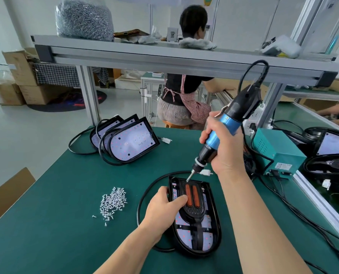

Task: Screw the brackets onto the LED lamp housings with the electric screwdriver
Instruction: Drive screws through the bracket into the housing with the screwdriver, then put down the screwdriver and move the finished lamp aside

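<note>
The lamp housing (pixel 212 224) is laid on the table (pixel 65 194) and gripped by the left hand (pixel 162 204), with the bracket (pixel 193 212) on top. The electric screwdriver (pixel 227 123) is clamped in the right hand (pixel 226 147), its tip tilted at the bracket's far end. With that tilt, a screw could be driven in crooked.

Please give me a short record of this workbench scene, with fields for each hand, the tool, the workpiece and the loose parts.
right hand: grips the blue and black electric screwdriver
screwdriver bit: tilted, tip at the far end of the black bracket with two orange strips
left hand: holds the black D-shaped LED lamp housing at its left rim, thumb on the bracket
loose parts: pile of small silver screws on the green mat, left of the housing
waiting: leaning stack of similar housings at the far side
</note>
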